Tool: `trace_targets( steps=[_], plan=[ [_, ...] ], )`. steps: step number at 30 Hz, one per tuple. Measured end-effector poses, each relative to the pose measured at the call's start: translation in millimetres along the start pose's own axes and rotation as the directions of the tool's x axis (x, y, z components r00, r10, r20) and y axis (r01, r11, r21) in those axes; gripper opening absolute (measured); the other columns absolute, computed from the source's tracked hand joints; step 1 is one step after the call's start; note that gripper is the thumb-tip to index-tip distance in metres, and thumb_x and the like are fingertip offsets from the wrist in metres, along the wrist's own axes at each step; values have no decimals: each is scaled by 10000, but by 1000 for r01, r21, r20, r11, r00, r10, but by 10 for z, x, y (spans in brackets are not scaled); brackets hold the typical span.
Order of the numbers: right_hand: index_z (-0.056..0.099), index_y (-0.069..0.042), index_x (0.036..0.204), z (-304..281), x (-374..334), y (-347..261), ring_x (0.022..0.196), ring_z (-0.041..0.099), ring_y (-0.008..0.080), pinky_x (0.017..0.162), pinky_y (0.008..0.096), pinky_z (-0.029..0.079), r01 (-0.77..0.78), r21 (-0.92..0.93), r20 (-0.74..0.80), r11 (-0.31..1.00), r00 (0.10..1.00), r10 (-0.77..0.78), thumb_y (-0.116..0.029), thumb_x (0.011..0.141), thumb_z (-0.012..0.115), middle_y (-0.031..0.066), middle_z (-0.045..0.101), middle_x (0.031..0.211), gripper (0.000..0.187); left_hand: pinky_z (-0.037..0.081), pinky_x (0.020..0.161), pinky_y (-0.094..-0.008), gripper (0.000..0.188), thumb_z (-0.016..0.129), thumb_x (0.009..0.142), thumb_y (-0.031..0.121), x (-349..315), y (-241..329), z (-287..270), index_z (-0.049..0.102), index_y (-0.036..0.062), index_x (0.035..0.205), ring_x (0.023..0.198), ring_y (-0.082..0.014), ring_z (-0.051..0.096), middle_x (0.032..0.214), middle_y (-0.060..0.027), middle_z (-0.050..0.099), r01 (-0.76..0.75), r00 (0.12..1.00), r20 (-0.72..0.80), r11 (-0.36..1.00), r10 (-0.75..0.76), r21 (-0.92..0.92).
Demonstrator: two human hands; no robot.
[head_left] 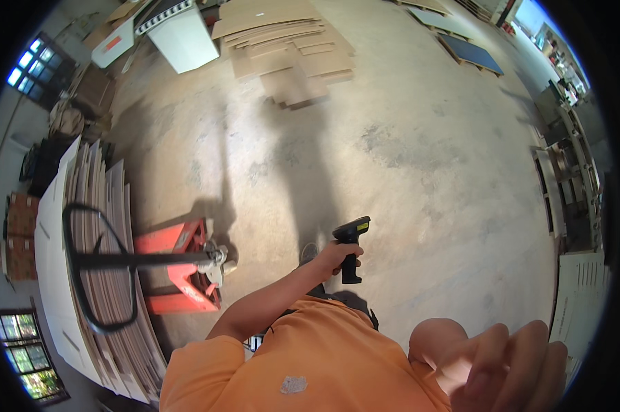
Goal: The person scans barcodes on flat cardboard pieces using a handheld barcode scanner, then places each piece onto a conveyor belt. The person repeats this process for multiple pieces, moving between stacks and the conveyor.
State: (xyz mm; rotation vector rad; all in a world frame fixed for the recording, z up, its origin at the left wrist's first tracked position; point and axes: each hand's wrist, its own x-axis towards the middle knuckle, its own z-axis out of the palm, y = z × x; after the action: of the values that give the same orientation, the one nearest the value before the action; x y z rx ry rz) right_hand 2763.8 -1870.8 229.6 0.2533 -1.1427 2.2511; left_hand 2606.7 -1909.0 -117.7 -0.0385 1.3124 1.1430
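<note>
My left hand (pixel 340 259) is wrapped round the grip of a black barcode scanner (pixel 352 271), held out in front of my body above the floor. The scanner stands upright, its head tipped up to the right, with a yellow label on its side. Close to the camera at the lower right, my right hand (pixel 505 367) is raised with its fingers curled in. The inside of that hand is hidden, so I cannot see whether anything is in it. The right hand is well apart from the scanner.
A red pallet jack (pixel 186 271) with a black loop handle (pixel 98 268) stands at left beside stacked boards (pixel 111 275). Flat cardboard (pixel 289 51) lies ahead, near a white panel-like object (pixel 179 41). A blue-topped pallet (pixel 471 53) is far right; shelving (pixel 570 172) lines the right side.
</note>
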Motion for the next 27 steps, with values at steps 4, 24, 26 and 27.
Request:
trace_targets(
  steps=[4, 24, 26, 27],
  plan=[
    [611, -219, 781, -237, 1180, -280, 992, 487, 160, 924, 322, 346, -262, -118, -445, 958, 876, 185, -178, 793, 810, -70, 523, 910, 203, 258, 339, -245, 187, 720, 781, 261, 576, 1202, -51, 637, 104, 841, 432, -81, 526, 696, -55, 688, 13, 999, 31, 999, -14, 49],
    [614, -6, 1121, -6156, 7633, 1836, 1028, 609, 182, 886, 319, 462, -248, -780, -249, 574, 965, 78, -227, 971, 607, 89, 670, 1103, 267, 262, 346, -229, 223, 705, 814, 291, 4696, 6756, -915, 649, 84, 877, 427, -80, 507, 738, -65, 690, -144, 966, -230, 984, 117, -105],
    [609, 10, 1120, -6774, 8166, 2237, 1026, 620, 218, 894, 340, 471, -355, -842, -281, 407, 931, 231, -192, 949, 636, 113, 667, 1106, 266, 222, 365, -224, 214, 686, 827, 317, 5241, 7297, -1144, 645, 110, 862, 440, -67, 505, 722, -48, 689, -153, 964, -241, 975, 112, -159],
    [607, 18, 1119, -7087, 8387, 2431, 1025, 626, 237, 898, 351, 475, -388, -868, -298, 310, 906, 300, -175, 938, 650, 126, 665, 1107, 268, 223, 365, -225, 222, 683, 831, 325, 5510, 7529, -1264, 642, 111, 871, 435, -63, 497, 715, -49, 687, -174, 963, -239, 966, 126, -190]
  ],
)
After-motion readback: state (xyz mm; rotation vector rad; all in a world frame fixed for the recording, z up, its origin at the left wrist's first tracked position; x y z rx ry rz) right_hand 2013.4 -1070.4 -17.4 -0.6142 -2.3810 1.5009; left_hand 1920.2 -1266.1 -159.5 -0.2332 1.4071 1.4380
